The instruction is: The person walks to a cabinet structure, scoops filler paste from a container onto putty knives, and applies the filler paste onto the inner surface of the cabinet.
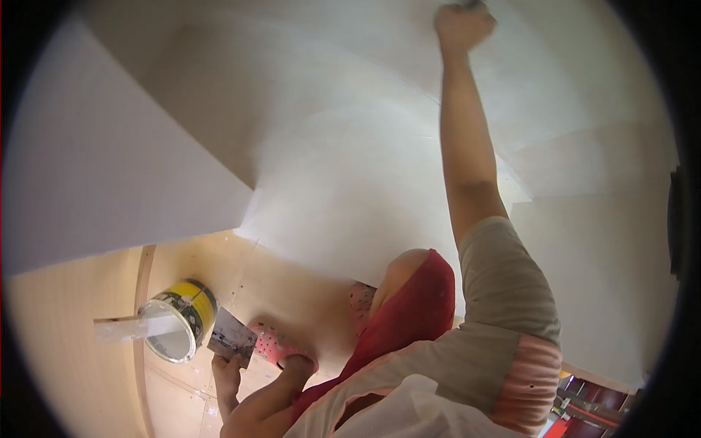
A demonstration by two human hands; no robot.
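1. Closest to the lens is your red hood (412, 306), well to the right of the yellow bucket (182, 317). The grey sleeve (504, 281) of your shoulder lies farther right again.
2. Your left hand (226, 369) is just below and right of the bucket. Its fingers are wrapped round the lower edge of a flat blade (232, 338). The blade is smeared grey and white, and it sits just beside the bucket's rim without clearly touching it.
3. A pink spotted shoe (281, 347) stands right of the bucket, just past the blade. A second one (361, 306) shows farther right, half hidden by the hood.
4. The bucket itself rests on the pale plywood floor (66, 343), its open mouth facing you, with white filler inside. A white-coated stick (124, 328) lies across the rim and juts out to the bucket's left.
5. A big white panel (109, 168) slopes above the bucket.
6. Farthest off, high above and well to the right of the bucket, your right hand (464, 28) is stretched up against the white wall (343, 146). Its fingers are curled into a fist round a small dark tool (471, 6). Only a sliver of that tool shows at the frame edge, so you can't tell what kind it is.
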